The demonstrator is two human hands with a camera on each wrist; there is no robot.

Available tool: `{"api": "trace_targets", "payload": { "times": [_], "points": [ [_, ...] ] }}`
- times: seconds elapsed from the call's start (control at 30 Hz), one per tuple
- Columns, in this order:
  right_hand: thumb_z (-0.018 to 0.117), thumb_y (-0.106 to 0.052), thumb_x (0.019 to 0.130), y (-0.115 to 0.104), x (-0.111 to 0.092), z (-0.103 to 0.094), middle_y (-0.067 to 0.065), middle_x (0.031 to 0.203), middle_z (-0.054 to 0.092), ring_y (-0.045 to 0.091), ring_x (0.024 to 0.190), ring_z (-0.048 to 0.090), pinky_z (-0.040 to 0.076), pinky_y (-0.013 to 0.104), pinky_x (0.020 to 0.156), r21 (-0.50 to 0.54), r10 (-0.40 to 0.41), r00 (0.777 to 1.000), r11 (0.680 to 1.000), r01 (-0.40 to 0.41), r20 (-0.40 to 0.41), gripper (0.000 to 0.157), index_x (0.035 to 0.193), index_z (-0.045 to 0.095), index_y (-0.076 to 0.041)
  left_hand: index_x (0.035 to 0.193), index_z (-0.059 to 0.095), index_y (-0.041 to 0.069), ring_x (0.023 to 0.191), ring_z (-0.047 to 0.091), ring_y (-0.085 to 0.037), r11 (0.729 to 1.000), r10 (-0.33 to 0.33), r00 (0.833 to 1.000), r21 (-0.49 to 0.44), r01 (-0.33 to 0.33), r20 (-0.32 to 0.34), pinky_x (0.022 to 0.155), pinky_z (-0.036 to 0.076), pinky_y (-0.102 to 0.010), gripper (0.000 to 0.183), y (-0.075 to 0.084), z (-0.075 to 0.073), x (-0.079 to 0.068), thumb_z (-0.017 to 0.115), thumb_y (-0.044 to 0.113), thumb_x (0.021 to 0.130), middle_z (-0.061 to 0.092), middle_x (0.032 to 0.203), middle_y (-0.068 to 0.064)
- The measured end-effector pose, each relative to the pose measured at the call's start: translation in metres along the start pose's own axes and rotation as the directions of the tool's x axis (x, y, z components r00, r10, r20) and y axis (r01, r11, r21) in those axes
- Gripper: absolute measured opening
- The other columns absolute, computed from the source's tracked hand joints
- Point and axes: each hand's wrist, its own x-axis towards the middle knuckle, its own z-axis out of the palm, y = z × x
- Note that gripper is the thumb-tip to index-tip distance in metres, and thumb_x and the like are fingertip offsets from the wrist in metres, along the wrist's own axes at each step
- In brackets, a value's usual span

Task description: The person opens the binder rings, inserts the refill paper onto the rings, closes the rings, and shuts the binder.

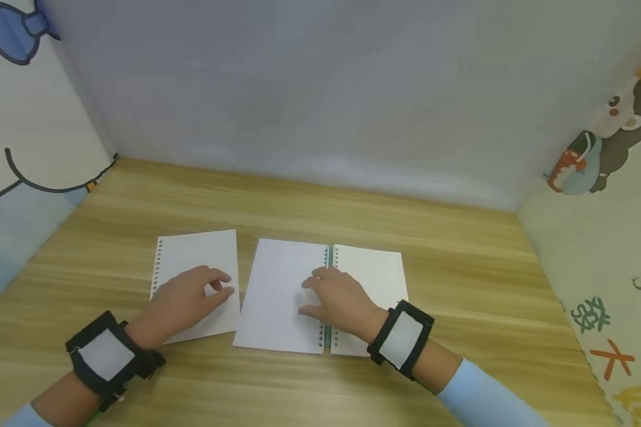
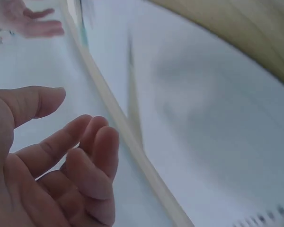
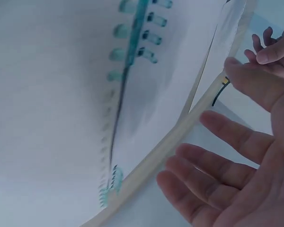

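A loose sheet of paper [image 1: 197, 252] with punched holes down its left edge lies on the table. Over it hovers my left hand [image 1: 189, 299], fingers loosely bent, with nothing in its grasp. To its right an open ring-bound notebook [image 1: 283, 296] lies flat, a teal binding [image 3: 132, 42] down its middle and a ruled page [image 1: 371, 273] on its right side. My right hand [image 1: 342, 299] hangs above the binding, thumb and fingers spread apart and holding nothing. In the right wrist view, some binding rings stand out from the page holes.
The wooden table [image 1: 320, 201] runs back to a pale wall [image 1: 310, 89]. Printed side panels stand left and right, the right one with a cartoon figure [image 1: 614, 142]. Each wrist wears a black strap [image 1: 400, 339] with a white pad.
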Motion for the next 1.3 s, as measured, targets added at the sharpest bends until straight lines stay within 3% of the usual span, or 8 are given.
{"api": "trace_targets", "payload": {
  "times": [0.2, 0.37, 0.53, 0.67, 0.87, 1.1, 1.2, 1.3],
  "points": [
    [0.069, -0.044, 0.083, -0.018, 0.036, 0.0, 0.015, 0.134, 0.062, 0.029, 0.123, 0.054, 0.05, 0.044, 0.102, -0.019, -0.084, 0.995, 0.996, 0.085, 0.047, 0.052, 0.123, 0.067, -0.01, 0.115, 0.065, -0.007, 0.086, 0.064, -0.035, 0.993, -0.113, 0.992, 0.023, 0.115, -0.052, 0.068, 0.054, -0.051, 0.04, -0.047, -0.01, -0.004, 0.059, 0.025, 0.092, 0.07, 0.101, -0.028],
    [0.071, -0.049, 0.078, -0.02, 0.06, 0.003, 0.018, 0.142, 0.054, 0.031, 0.133, 0.043, 0.044, 0.046, 0.108, -0.041, -0.117, 0.99, 0.992, 0.12, 0.081, 0.066, 0.129, 0.062, -0.009, 0.121, 0.058, -0.015, 0.074, 0.059, -0.033, 0.98, -0.191, 0.98, 0.047, 0.193, -0.052, 0.061, 0.051, -0.047, 0.051, -0.064, -0.009, -0.003, 0.062, 0.026, 0.09, 0.066, 0.094, -0.032],
    [0.073, -0.056, 0.072, -0.016, 0.07, 0.01, 0.02, 0.152, 0.041, 0.033, 0.141, 0.029, 0.036, 0.048, 0.113, -0.07, -0.15, 0.978, 0.984, 0.161, 0.147, 0.086, 0.139, 0.051, -0.005, 0.124, 0.053, -0.019, 0.082, 0.056, -0.039, 0.969, -0.222, 0.975, 0.108, 0.223, -0.02, 0.068, 0.051, -0.055, 0.062, -0.063, -0.001, 0.003, 0.06, 0.033, 0.091, 0.057, 0.11, -0.043],
    [0.073, -0.06, 0.069, -0.013, 0.07, 0.017, 0.018, 0.147, 0.044, 0.029, 0.136, 0.034, 0.04, 0.046, 0.111, -0.133, -0.173, 0.97, 0.972, 0.196, 0.17, 0.093, 0.14, 0.049, -0.004, 0.126, 0.052, -0.018, 0.079, 0.054, -0.037, 0.968, -0.229, 0.973, 0.107, 0.228, 0.001, 0.065, 0.051, -0.051, 0.064, -0.056, 0.008, 0.011, 0.058, 0.035, 0.091, 0.054, 0.107, -0.041],
    [0.073, -0.06, 0.069, -0.008, 0.063, 0.023, 0.019, 0.149, 0.041, 0.029, 0.138, 0.032, 0.04, 0.048, 0.111, -0.132, -0.16, 0.973, 0.974, 0.183, 0.167, 0.091, 0.138, 0.051, -0.004, 0.132, 0.048, -0.016, 0.086, 0.051, -0.037, 0.971, -0.237, 0.971, 0.004, 0.237, 0.032, 0.068, 0.048, -0.047, 0.064, -0.042, 0.012, 0.017, 0.056, 0.033, 0.093, 0.051, 0.115, -0.041],
    [0.074, -0.058, 0.069, -0.007, 0.059, 0.024, 0.021, 0.151, 0.039, 0.031, 0.14, 0.031, 0.04, 0.046, 0.111, -0.091, -0.154, 0.975, 0.981, 0.169, 0.159, 0.09, 0.137, 0.051, -0.003, 0.134, 0.044, -0.016, 0.111, 0.049, -0.05, 0.945, -0.267, 0.964, -0.195, 0.263, 0.004, 0.093, 0.044, -0.065, 0.055, -0.036, 0.01, 0.02, 0.051, 0.023, 0.096, 0.047, 0.128, -0.043],
    [0.073, -0.059, 0.07, -0.007, 0.059, 0.026, 0.021, 0.149, 0.042, 0.03, 0.138, 0.033, 0.041, 0.045, 0.111, -0.089, -0.16, 0.975, 0.981, 0.175, 0.151, 0.09, 0.136, 0.052, -0.002, 0.133, 0.047, -0.014, 0.11, 0.054, -0.049, 0.928, -0.276, 0.96, -0.272, 0.253, -0.047, 0.09, 0.048, -0.061, 0.05, -0.035, 0.008, 0.021, 0.051, 0.02, 0.096, 0.055, 0.124, -0.04],
    [0.069, -0.058, 0.075, -0.005, 0.061, 0.027, 0.02, 0.142, 0.049, 0.029, 0.13, 0.043, 0.046, 0.043, 0.106, -0.067, -0.165, 0.978, 0.982, 0.175, 0.125, 0.08, 0.131, 0.057, -0.002, 0.13, 0.052, -0.011, 0.096, 0.062, -0.043, 0.916, -0.262, 0.959, -0.339, 0.212, -0.107, 0.077, 0.055, -0.05, 0.045, -0.036, 0.005, 0.021, 0.053, 0.019, 0.096, 0.064, 0.114, -0.037]
  ]
}}
